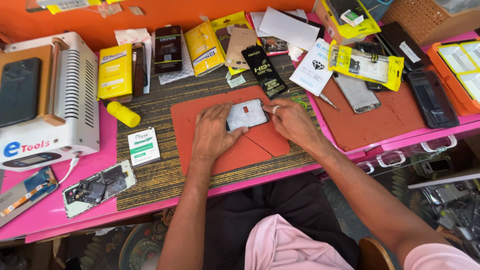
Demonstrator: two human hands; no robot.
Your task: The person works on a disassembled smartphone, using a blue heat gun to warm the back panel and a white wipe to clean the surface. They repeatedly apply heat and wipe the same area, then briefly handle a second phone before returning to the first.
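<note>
Cluttered pink workbench (60, 200), red rubber mat (200, 112) centre. Left hand (212, 131) and right hand (291, 120) press flat, fingers spread, on grey opened phone frame (246, 115). Frame sits bare, no screen fitted; silver screwdriver (330, 102) untouched to the right.

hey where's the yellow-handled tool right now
In the head view the yellow-handled tool lies left of the red mat, on the woven mat's edge, just below the yellow package.

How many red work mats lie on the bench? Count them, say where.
2. One red mat lies under both hands and the phone frame; the other red mat lies to the right, carrying phones. More may be hidden under clutter.
</note>
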